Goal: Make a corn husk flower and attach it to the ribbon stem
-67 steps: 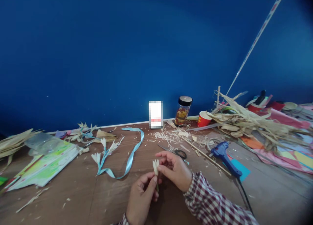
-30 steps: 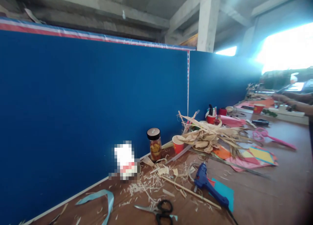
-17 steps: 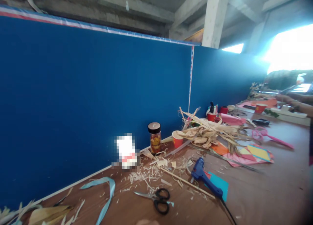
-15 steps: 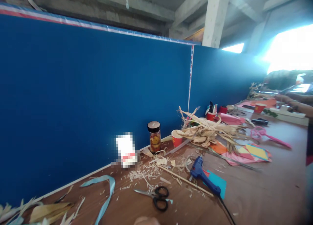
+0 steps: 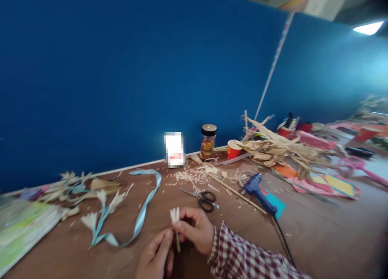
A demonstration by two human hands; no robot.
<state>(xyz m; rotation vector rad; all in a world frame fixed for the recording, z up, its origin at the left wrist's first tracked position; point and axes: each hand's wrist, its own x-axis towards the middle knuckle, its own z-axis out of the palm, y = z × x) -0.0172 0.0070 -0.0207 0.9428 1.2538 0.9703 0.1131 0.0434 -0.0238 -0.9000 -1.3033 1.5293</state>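
Nearest us, our left hand (image 5: pixel 157 252) curls beside the green stem (image 5: pixel 178 244); we cannot tell whether it grips. Our right hand (image 5: pixel 194 230) pinches the white flower (image 5: pixel 175 216) above the worktop (image 5: pixel 327 242). Beyond lie black-handled scissors (image 5: pixel 200 197), then, farther off, a black-lidded jar (image 5: pixel 207 146) stands near the blue partition (image 5: pixel 136 77).

Tall blue partition (image 5: pixel 136 77) behind a brown tabletop (image 5: pixel 318 238), pale column (image 5: pixel 327 2) above, bright patch (image 5: pixel 368 28) upper right, perhaps a window.
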